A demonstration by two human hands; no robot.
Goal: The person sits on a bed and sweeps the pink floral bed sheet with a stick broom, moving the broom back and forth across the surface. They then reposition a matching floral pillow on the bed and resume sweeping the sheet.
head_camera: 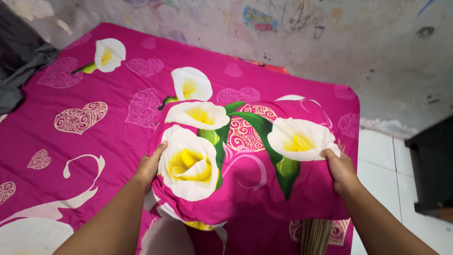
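— Both forearms come in from the bottom edge, and between them sits the pillow, pink with white and yellow lilies, held over the near end of the bed.

— How are the hands set on it?

— Left hand presses flat against the left end, fingers curled up onto the cover. Right hand clamps the right end, fingers wrapped over the top corner. Both are closed on the pillow.

— Is it resting on the bed or lifted?

— Hard to say; its lower edge sags toward the sheet, which wears the same print, but I cannot tell whether they touch.

— How would it handle?

— Soft and light, I judge. It bulges in the middle and the cover puckers near each hand, so it yields under a squeeze. The fabric looks smooth, maybe a little slippery, so the loose cover could slide over the filling.

— Best place to hold?

— The two short ends, as now, gripping filling and cloth together. Nothing fragile about it.

— Anything else close by?

— A wall scribbled with drawings runs behind the bed, white floor tiles lie to the right, and grey cloth bunches at the far left.
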